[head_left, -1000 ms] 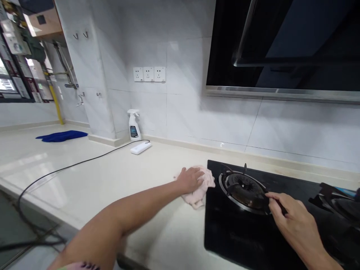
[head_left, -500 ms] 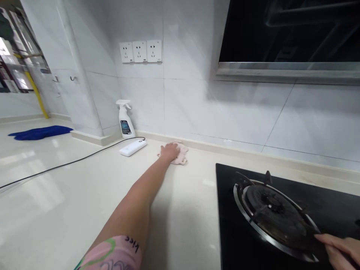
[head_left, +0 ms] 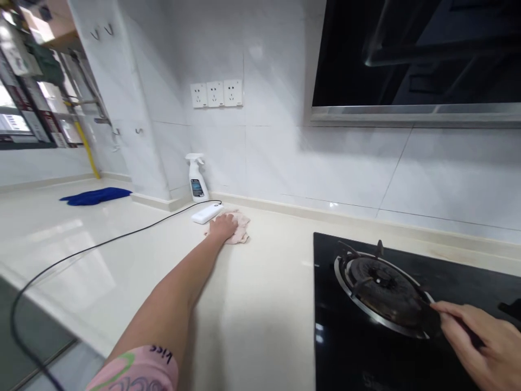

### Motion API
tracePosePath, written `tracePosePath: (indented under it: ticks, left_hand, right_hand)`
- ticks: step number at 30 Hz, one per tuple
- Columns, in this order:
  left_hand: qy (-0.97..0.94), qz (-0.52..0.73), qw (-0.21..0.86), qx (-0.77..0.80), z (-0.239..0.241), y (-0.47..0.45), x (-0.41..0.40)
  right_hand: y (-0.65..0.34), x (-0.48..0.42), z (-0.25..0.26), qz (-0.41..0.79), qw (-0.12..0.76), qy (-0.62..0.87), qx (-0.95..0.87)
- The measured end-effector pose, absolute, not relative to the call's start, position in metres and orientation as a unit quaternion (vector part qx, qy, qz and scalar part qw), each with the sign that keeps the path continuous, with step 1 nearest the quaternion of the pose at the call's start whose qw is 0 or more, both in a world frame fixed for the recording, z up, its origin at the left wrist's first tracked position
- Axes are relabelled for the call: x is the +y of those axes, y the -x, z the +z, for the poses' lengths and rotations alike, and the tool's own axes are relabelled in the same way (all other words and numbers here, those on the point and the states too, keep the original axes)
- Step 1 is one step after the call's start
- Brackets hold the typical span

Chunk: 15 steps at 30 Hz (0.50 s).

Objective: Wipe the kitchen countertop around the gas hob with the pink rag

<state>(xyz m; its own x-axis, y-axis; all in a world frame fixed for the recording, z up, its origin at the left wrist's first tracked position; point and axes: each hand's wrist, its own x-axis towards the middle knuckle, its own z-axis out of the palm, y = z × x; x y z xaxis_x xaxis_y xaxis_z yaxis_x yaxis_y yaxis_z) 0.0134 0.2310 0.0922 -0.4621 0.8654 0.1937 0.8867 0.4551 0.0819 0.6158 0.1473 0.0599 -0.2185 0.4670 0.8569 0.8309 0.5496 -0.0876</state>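
My left hand (head_left: 223, 225) presses down on a pale pink cloth (head_left: 241, 229) on the cream countertop, its fingers curled over the cloth. Just beyond it lies a white power bank (head_left: 207, 213) with a black cable, close to the cloth's edge. At the lower right, my right hand (head_left: 480, 336) is closed around a dark handle (head_left: 433, 317) that reaches over the gas burner (head_left: 380, 288). What the handle belongs to is hard to make out against the dark burner.
A white spray bottle (head_left: 197, 179) stands in the wall corner. The black cable (head_left: 101, 244) runs left and hangs over the counter edge. A blue cloth (head_left: 97, 196) lies at the far left. The black glass hob (head_left: 337, 347) sits right, below a range hood (head_left: 415, 54).
My left hand and the pink cloth have slid left along the counter, nearer the power bank. My right hand has come further into view. The view has shifted.
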Motion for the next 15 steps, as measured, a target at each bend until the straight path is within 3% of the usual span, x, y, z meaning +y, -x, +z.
tracePosePath:
  ticks: [12, 15]
  left_hand:
    - [0.592, -0.056, 0.063, -0.802, 0.088, -0.048, 0.002]
    - [0.628, -0.070, 0.073, -0.771, 0.079, -0.041, -0.061]
  right_hand:
    - [-0.617, 0.148, 0.056, -0.119, 0.409, 0.500, -0.754]
    - [-0.610, 0.143, 0.058, -0.125, 0.436, 0.472, -0.756]
